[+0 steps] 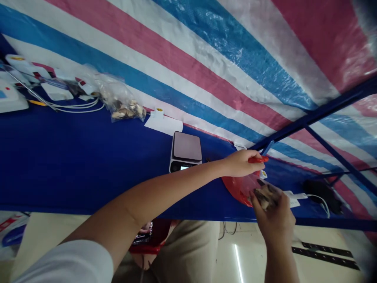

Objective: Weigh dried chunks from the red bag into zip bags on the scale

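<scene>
My left hand (240, 163) reaches across the blue table (73, 161) and pinches the top edge of a red plastic bag (235, 186). My right hand (275, 220) is closed on a handful of brown dried pieces (265, 195) at the bag's open mouth. A small digital scale (186, 151) with a grey pan stands just left of the bag.
A clear bag of brown pieces (122, 104) lies at the back left beside white devices (11, 98) and white cables (76, 107). A white paper (163, 125) lies behind the scale. A black adapter and white cable (319, 192) sit right. A striped tarp (220, 59) hangs behind.
</scene>
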`<state>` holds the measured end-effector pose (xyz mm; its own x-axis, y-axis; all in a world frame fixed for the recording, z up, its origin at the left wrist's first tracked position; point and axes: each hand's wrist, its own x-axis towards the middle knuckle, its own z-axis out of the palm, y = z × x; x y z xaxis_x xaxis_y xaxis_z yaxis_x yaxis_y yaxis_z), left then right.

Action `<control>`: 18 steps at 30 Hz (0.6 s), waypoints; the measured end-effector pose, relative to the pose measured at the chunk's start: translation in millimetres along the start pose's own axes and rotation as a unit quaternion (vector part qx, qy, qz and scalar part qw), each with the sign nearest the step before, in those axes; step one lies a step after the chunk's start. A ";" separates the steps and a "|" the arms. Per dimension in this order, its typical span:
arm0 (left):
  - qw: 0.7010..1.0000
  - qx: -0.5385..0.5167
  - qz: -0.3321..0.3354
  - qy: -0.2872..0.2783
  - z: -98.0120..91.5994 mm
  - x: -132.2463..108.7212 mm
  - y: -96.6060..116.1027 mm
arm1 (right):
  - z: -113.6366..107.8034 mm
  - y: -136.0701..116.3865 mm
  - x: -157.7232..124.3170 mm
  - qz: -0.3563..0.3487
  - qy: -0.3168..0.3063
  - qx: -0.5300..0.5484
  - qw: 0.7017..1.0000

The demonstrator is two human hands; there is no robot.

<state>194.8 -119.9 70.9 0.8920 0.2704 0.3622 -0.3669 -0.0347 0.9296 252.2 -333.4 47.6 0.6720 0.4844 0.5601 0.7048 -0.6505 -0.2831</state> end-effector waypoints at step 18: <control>0.986 0.128 0.045 0.094 -26.9 -13.1 -1.8 | 23.0 -42.6 121.8 -0.156 -0.269 -0.138 0.940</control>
<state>176.7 -97.5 62.7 0.7857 0.4282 0.4464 -0.3415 -0.3014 0.8902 309.2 -233.2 109.9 0.5118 0.8547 0.0871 0.8510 -0.5182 0.0854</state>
